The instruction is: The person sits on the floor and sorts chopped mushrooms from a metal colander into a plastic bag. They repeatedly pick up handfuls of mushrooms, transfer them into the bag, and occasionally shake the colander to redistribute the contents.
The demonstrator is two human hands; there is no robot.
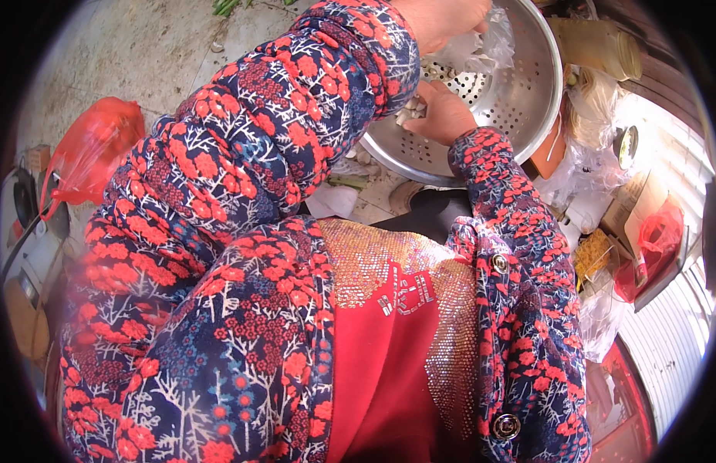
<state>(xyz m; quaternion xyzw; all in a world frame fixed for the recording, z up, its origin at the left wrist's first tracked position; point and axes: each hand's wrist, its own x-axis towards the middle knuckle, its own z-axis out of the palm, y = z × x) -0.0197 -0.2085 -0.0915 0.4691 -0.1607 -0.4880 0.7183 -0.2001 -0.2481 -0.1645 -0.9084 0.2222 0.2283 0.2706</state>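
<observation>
A metal colander (517, 104) with round holes lies before me at the upper right. My left hand (450, 23), near the top edge, is closed on a clear plastic bag (497, 43) above the colander. Inside the colander, my right hand (442, 116) is cupped at pale pieces that look like garlic cloves (413, 110), its thumb apart from its fingers. Whether it grips them or only touches them cannot be told. More pale pieces (439, 72) lie under the bag. My left sleeve hides part of the colander's left side.
A red plastic bag (97, 144) stands on the floor at left. Peelings and green scraps (349, 180) lie below the colander. A jar (595, 49), plastic bags, cardboard (624, 205) and a yellow mesh scrubber (592, 254) crowd the right side. Green leaves (225, 7) show at the top.
</observation>
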